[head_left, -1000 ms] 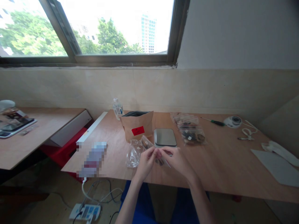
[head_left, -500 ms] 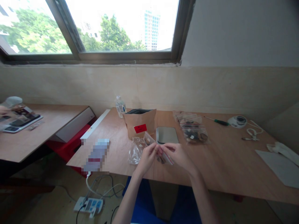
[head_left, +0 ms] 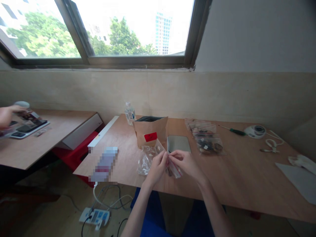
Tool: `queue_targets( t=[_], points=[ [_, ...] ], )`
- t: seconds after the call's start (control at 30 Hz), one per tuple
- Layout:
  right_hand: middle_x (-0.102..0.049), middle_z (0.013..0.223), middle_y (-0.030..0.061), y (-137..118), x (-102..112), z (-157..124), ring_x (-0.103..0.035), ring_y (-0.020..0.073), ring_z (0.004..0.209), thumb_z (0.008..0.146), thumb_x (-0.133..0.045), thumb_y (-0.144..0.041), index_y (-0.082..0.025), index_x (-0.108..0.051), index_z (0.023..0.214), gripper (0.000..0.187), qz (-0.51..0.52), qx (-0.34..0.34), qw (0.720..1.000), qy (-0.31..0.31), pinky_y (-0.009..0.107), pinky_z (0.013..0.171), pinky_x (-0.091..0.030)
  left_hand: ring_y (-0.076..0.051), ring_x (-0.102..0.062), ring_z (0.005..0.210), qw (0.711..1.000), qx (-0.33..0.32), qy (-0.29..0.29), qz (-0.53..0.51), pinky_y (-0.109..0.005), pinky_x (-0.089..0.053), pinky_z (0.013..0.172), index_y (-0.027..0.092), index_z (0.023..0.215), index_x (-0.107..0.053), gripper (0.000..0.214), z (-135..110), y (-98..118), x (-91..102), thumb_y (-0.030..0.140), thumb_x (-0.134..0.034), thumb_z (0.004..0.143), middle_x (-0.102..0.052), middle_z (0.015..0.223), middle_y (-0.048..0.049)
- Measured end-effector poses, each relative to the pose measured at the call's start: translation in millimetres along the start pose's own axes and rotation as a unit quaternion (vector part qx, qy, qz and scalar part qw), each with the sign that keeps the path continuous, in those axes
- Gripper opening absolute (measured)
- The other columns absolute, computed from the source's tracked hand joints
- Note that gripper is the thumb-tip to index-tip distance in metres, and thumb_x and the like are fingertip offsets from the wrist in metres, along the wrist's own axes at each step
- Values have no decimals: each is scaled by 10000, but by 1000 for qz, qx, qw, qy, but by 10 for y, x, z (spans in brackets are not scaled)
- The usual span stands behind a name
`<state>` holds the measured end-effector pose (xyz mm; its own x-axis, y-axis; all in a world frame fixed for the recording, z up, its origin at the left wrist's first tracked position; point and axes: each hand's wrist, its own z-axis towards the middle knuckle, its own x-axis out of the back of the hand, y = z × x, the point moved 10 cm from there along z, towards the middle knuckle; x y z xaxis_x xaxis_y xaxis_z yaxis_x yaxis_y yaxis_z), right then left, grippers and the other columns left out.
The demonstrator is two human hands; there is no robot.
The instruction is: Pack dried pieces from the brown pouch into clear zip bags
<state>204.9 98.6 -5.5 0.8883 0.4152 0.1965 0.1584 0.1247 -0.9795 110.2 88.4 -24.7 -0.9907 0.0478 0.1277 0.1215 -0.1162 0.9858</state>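
Note:
Both hands meet over the near part of the table, holding a small clear zip-lock bag (head_left: pixel 176 171) with a red line along its seal. Something brownish shows inside, too small to name. My left hand (head_left: pixel 158 163) pinches the bag from the left, and my right hand (head_left: pixel 185 162) pinches its upper edge, fingertips close together. Left of them lies a crumpled clear plastic bag (head_left: pixel 144 164). Just beyond stand an open brown paper pouch (head_left: pixel 150 129) with a red label and a flat scale (head_left: pixel 179 144) with a metal top.
Several filled zip-lock bags (head_left: pixel 207 141) lie at the right, near a green-handled screwdriver (head_left: pixel 237 131) and a white camera (head_left: pixel 255 131) with its cable. A water bottle (head_left: pixel 130 114) and a blurred-out phone (head_left: pixel 105 164) are leftward. A co-worker's hand (head_left: pixel 6 115) is at another table.
The view has shifted slightly, so the table sits a little further right. The zip-lock bag hangs more steeply between my hands. The co-worker's hand now reaches onto a jar.

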Motion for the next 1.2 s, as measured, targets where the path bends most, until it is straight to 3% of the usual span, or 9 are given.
queue_targets(
  t=[0.23,0.63,0.9,0.97,1.1,1.2],
  points=[
    [-686,749,32,75,30,23,-638,170,722,847,-533,-398,-166,-669,787,276,-31,4,999,13,254,658,-485,-114,-422,581,1000,4,14,1,-232,-338,578,187,637,-418,366,11,-67,14,456,-391,885,-432,592,39],
    [-693,705,39,187,20,20,-638,163,666,774,-628,-406,-148,-669,732,265,29,-16,997,65,246,611,-471,-109,-375,578,998,7,41,50,-235,-285,557,189,613,-379,359,3,-97,45,433,-425,873,-379,580,46],
    [-665,673,18,211,3,29,-623,142,619,746,-654,-433,-160,-618,706,278,61,-20,996,64,240,592,-480,-108,-400,581,1000,-26,5,2,-225,-313,556,190,639,-398,319,30,-99,17,386,-393,890,-425,604,37],
    [-646,646,11,229,160,29,-614,143,586,741,-649,-457,-168,-592,701,297,53,-7,991,120,245,564,-479,-106,-407,566,999,-32,-6,-2,-222,-314,544,187,660,-424,291,26,-90,18,369,-399,886,-441,601,36],
    [-615,612,8,204,776,-75,-599,157,553,729,-630,-514,-186,-531,698,344,22,31,944,327,269,532,-488,-112,-426,568,998,-40,44,16,-225,-321,551,184,628,-437,333,-26,-91,197,382,-384,890,-453,587,26],
    [-668,745,59,62,929,-33,-644,193,693,729,-642,-507,-182,-545,752,340,17,61,941,333,308,633,-525,-122,-441,599,996,-51,71,23,-232,-352,600,186,585,-429,378,-65,-85,312,413,-398,886,-451,595,19]
  ],
)
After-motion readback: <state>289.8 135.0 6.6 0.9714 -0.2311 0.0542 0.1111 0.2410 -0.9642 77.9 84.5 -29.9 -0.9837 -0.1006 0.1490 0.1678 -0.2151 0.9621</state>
